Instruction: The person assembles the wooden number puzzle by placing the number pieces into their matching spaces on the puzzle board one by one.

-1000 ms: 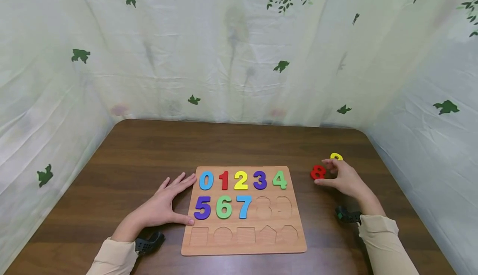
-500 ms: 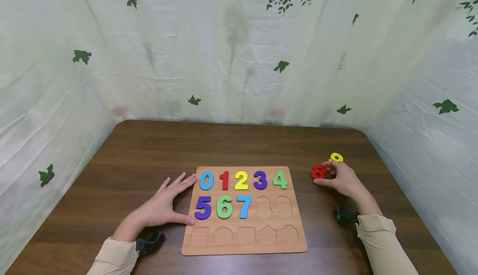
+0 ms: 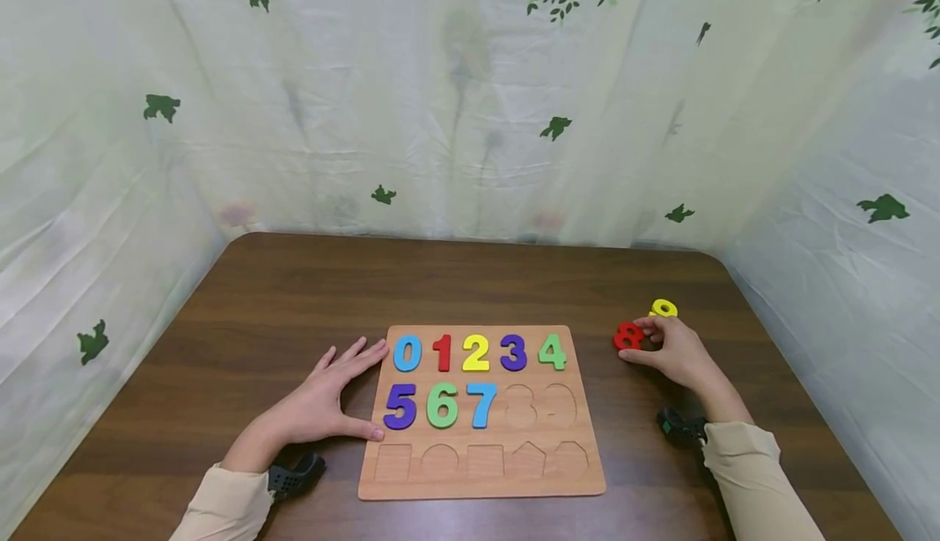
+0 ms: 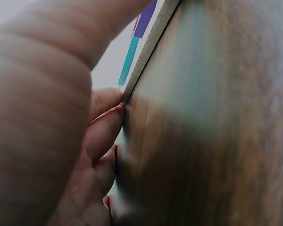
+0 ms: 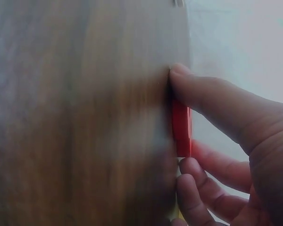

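My left hand (image 3: 312, 406) lies spread at the left edge of the wooden number board (image 3: 481, 482); thumb and index fingertip touch that edge. In the left wrist view, the fingers (image 4: 104, 132) rest along the board's side. Right of the board, my right hand (image 3: 679, 353) pinches a red number 8 (image 3: 627, 335) between thumb and fingers, low at the tabletop. From the right wrist view, the red 8 (image 5: 181, 129) shows edge-on between thumb and fingers. A yellow number piece (image 3: 664, 308), probably a 9, lies just beyond those fingers, partly hidden.
On the board, coloured digits from the blue 0 (image 3: 407, 353) to the blue 7 (image 3: 481, 405) fill the upper slots. Two number outlines (image 3: 539, 406) and a bottom row of shape outlines (image 3: 482, 461) are bare. A printed curtain (image 3: 330, 117) surrounds the brown table (image 3: 441, 272).
My right fingers have drawn in slightly from above the yellow piece to the red 8, uncovering more of the yellow. The left hand and the board keep their places.
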Motion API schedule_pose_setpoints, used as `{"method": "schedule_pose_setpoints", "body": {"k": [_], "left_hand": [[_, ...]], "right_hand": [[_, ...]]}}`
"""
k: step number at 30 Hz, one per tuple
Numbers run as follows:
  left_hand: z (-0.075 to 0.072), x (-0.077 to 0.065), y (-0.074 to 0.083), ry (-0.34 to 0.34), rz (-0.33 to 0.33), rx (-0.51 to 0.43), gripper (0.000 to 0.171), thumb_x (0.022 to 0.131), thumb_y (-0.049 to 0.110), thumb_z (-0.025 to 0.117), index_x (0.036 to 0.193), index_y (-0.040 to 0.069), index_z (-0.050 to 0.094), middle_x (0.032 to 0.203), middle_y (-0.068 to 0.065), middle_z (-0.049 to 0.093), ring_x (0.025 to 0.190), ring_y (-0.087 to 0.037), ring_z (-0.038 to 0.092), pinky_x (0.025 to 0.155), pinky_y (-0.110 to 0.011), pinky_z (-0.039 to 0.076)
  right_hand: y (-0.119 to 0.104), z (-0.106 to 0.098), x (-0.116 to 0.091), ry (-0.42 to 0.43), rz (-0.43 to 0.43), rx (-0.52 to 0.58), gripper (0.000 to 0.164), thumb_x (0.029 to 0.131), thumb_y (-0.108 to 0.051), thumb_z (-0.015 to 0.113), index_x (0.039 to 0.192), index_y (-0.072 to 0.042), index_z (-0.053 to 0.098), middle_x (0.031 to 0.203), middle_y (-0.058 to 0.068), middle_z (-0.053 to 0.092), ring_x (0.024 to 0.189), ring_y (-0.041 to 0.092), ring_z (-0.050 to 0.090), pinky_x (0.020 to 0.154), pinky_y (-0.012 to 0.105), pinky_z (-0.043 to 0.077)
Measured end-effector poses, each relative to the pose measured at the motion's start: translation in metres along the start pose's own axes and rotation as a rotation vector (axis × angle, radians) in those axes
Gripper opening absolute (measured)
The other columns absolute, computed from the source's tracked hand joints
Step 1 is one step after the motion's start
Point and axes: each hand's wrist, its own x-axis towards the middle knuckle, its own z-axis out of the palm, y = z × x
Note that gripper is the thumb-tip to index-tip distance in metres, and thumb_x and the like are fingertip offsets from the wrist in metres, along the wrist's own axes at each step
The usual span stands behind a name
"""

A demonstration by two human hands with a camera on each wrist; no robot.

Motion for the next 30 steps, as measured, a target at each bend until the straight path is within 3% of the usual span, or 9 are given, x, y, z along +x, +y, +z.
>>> {"method": "schedule_pose_setpoints", "body": {"k": [20,30], "left_hand": [[-0.002,0.000,0.002,-0.002,0.008,0.004,0.121,0.071,0.062,0.095,0.169,0.018,0.038,0.176,-0.012,0.035,0.166,-0.048,0.017,0.128,-0.076,0.001],[-0.002,0.001,0.002,-0.012,-0.005,0.006,0.122,0.071,0.062,0.095,0.169,0.019,0.037,0.177,-0.010,0.033,0.166,-0.047,0.016,0.129,-0.075,0.000]], "right_hand": [[-0.003,0.003,-0.002,0.014,-0.041,-0.007,0.070,0.088,-0.042,0.090,0.134,0.005,0.067,0.126,0.023,0.070,0.113,0.038,0.065,0.100,0.059,0.057],[-0.028,0.005,-0.012,0.019,-0.085,0.019,0.068,0.086,-0.041,0.091,0.135,0.000,0.068,0.125,0.020,0.070,0.114,0.037,0.067,0.098,0.057,0.059]]}}
